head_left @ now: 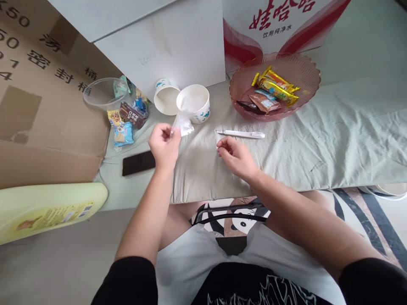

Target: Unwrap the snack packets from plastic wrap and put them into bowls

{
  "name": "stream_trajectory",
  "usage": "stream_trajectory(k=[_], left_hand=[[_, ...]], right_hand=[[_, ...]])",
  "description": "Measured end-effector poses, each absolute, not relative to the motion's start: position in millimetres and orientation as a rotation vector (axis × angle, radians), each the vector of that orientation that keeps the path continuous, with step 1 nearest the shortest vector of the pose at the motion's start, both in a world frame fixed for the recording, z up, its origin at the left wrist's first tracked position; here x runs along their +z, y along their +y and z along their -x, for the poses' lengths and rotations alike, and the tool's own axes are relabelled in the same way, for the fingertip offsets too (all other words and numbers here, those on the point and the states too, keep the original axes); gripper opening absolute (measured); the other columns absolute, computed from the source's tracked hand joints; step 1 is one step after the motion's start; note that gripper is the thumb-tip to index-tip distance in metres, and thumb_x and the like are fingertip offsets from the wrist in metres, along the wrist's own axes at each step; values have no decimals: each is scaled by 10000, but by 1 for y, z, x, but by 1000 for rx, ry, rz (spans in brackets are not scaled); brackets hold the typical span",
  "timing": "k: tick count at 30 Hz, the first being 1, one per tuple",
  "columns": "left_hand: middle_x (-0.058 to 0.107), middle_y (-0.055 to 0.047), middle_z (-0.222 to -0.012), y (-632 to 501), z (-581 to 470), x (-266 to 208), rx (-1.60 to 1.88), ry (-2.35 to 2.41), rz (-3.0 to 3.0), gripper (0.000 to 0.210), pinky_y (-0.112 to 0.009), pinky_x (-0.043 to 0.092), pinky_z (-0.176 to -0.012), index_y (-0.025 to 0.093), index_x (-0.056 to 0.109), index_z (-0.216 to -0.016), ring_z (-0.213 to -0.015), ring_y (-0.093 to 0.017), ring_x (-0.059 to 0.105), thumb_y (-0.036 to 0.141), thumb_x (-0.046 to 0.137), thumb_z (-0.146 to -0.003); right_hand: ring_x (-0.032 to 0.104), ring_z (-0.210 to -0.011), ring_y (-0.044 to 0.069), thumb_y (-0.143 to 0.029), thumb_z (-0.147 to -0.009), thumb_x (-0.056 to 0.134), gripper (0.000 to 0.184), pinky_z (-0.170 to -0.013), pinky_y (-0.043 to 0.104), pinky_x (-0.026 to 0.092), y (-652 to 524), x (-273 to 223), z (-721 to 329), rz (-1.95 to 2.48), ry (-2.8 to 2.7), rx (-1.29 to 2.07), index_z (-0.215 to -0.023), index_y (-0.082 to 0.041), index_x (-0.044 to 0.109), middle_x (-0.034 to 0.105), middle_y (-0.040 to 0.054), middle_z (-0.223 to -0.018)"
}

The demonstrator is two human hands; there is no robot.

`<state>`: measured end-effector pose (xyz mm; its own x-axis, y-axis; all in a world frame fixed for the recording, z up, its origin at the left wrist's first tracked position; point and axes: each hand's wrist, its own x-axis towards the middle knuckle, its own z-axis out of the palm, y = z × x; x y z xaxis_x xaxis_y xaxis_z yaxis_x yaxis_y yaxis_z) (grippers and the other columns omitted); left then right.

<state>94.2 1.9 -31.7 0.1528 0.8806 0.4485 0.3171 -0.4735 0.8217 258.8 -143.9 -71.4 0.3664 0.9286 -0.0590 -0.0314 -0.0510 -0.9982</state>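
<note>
My left hand [165, 144] is closed in a pinch on a crumpled clear plastic wrapper [185, 123]. The wrapper hangs just in front of a white paper cup [201, 111] with blue marks and overlaps its near rim. Behind and to the left, a second paper cup [165, 98] lies tipped with its mouth facing me. My right hand [237, 157] hovers over the cloth with fingers curled towards the thumb; anything between the fingertips is too small to make out. Just beyond it lies a white utility knife [244, 134], apart from the hand.
A pink ribbed bowl [305, 80] holds several wrapped snacks. At the left, a clear tub [92, 99] lies tipped with packaged snacks, near a black phone [138, 163]. Cardboard boxes [178, 46] stand along the back and left. A yellow-green bottle [73, 192] lies near the left edge.
</note>
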Motion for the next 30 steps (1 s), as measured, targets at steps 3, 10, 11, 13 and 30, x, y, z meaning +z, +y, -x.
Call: stream_trajectory(k=[3, 10, 11, 13, 30], left_hand=[[473, 31, -701, 26, -122, -8, 1214, 1102, -2055, 271, -278, 454, -709, 235, 509, -719, -714, -149, 506, 203, 776, -759], [449, 3, -613, 79, -180, -2, 853, 991, -2313, 330, -386, 487, -931, 241, 485, -594, -914, -266, 619, 13, 722, -608], [434, 6, -589, 84, -186, -3, 785, 1033, -2346, 320, -392, 481, -944, 241, 487, -583, -916, -275, 621, 14, 712, -599], [445, 5, -571, 89, -196, 0, 540, 1179, -2427, 279, -386, 480, -933, 235, 503, -579, -892, -275, 624, 35, 696, -602], [719, -34, -1030, 89, -210, 45, -185, 1336, -2711, 249, -330, 458, -962, 200, 704, -948, -1017, -223, 608, 214, 625, -712]], right_hand=[[611, -766, 177, -338, -817, 587, 134, -729, 359, 471, -137, -67, -262, 1339, -860, 987, -916, -250, 567, 617, -7, -812], [594, -723, 155, -291, -824, 565, 85, -674, 322, 463, -125, -53, -283, 1303, -656, 1006, -887, -244, 534, 582, -19, -790], [582, -723, 158, -288, -822, 557, 80, -685, 330, 457, -126, -53, -284, 1315, -693, 973, -885, -241, 544, 576, -19, -779], [572, -736, 167, -278, -813, 538, 89, -726, 349, 451, -129, -53, -286, 1335, -769, 915, -888, -236, 559, 575, -20, -767], [587, -740, 175, -244, -827, 499, 71, -733, 333, 427, -136, -45, -293, 1415, -915, 863, -864, -232, 559, 656, -5, -799]])
